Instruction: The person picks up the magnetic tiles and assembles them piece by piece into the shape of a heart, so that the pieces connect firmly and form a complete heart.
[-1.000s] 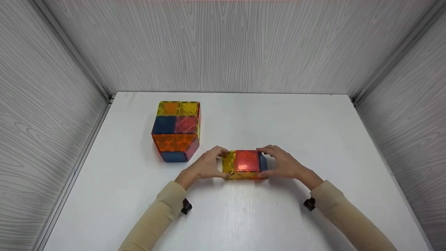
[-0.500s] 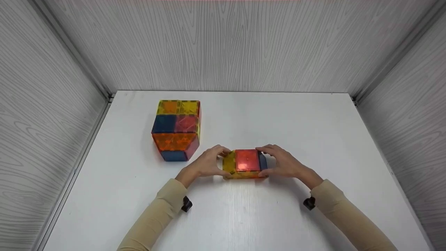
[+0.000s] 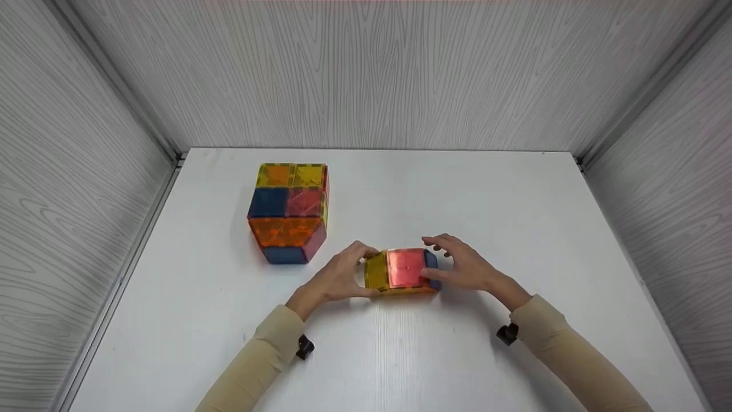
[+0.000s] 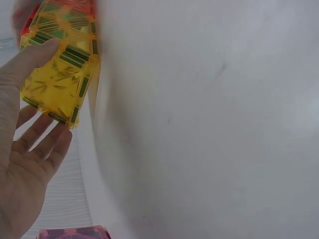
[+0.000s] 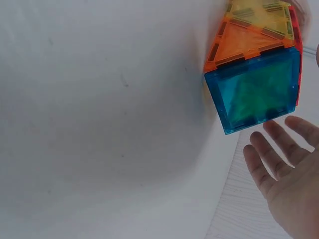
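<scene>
A small block of translucent magnetic tiles (image 3: pixel 405 268) sits on the white table between both hands. It has a red tile on top, a yellow sloping end on the left and a blue end on the right. My left hand (image 3: pixel 338 276) grips the yellow end, thumb at the front and fingers behind; the left wrist view shows the thumb across the yellow tile (image 4: pixel 56 89). Beside the blue end, my right hand (image 3: pixel 468 268) has its fingers spread and loose. In the right wrist view, those fingers are apart from the blue tile (image 5: pixel 259 92).
A larger magnetic-tile structure (image 3: pixel 287 201) in yellow, blue, red and orange stands to the left, beyond the left hand. Grey wood-grain panels (image 3: pixel 366 74) rise at the back and both sides of the table (image 3: pixel 394 355).
My right hand has loosened from the block's right end, its fingers lifting back and its thumb shifting up. The block has turned slightly. My left hand keeps its grip.
</scene>
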The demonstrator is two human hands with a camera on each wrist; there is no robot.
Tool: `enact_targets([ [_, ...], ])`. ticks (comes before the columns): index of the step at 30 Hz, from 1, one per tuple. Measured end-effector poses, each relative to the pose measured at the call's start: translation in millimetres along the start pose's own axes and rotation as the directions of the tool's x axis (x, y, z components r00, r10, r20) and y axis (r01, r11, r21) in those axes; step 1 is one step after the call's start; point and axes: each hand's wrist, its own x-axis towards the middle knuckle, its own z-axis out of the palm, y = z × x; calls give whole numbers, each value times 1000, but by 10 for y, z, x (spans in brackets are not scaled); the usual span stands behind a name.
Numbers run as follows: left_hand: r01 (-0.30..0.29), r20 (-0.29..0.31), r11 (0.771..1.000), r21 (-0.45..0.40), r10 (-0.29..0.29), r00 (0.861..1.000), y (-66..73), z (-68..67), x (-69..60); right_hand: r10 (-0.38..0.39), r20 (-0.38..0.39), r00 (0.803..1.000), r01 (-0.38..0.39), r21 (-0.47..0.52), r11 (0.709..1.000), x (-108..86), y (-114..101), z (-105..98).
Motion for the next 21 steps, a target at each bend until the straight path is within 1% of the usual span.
enact_targets([
  [2,-15,-12,1000,20,15,1000,8,9,-12,35,1,999,-35,23,999,32,12,-4],
  [5,-36,-20,997,62,38,999,39,20,-25,113,23,993,-114,57,992,65,41,0],
  [8,-38,-22,995,91,40,999,67,30,-39,178,62,982,-182,68,981,86,53,8],
  [10,-34,-23,995,97,37,999,80,34,-51,200,78,977,-205,66,977,96,58,15],
  [13,-24,-26,994,102,27,999,91,38,-66,207,80,975,-213,65,975,98,43,16],
  [16,-6,-37,997,82,9,999,103,34,-65,200,73,977,-205,67,976,90,25,17],
  [18,20,-43,999,48,-18,999,120,28,-57,192,69,979,-196,68,978,85,16,22],
  [21,82,-44,997,-13,-83,996,163,19,-28,174,59,983,-177,61,982,78,-4,31],
])
